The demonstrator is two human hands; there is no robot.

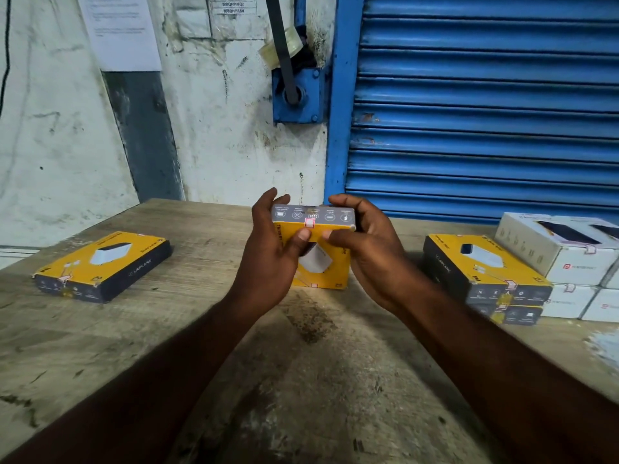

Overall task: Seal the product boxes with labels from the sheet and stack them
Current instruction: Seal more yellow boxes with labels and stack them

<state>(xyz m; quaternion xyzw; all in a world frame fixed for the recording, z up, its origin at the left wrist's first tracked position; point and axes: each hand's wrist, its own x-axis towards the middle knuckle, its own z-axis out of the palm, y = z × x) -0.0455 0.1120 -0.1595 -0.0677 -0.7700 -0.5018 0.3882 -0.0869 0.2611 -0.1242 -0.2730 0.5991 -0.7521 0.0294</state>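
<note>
The held yellow box (320, 262) is covered at both ends by the left hand (269, 259) and right hand (370, 252), whose fingers pass out of sight behind it. The white boxes (569, 262) are cut off by the frame's right edge, and the lower yellow box (512, 314) beside them shows only a blurred end face, possibly labelled. The wall notice (120, 31) is cropped at the top, its text illegible.

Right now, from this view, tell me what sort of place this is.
Likely a shop's stockroom or packing area: a blue roller shutter, a worn wooden table, and stacked product boxes at the right. The left hand and right hand grip another yellow box.
</note>
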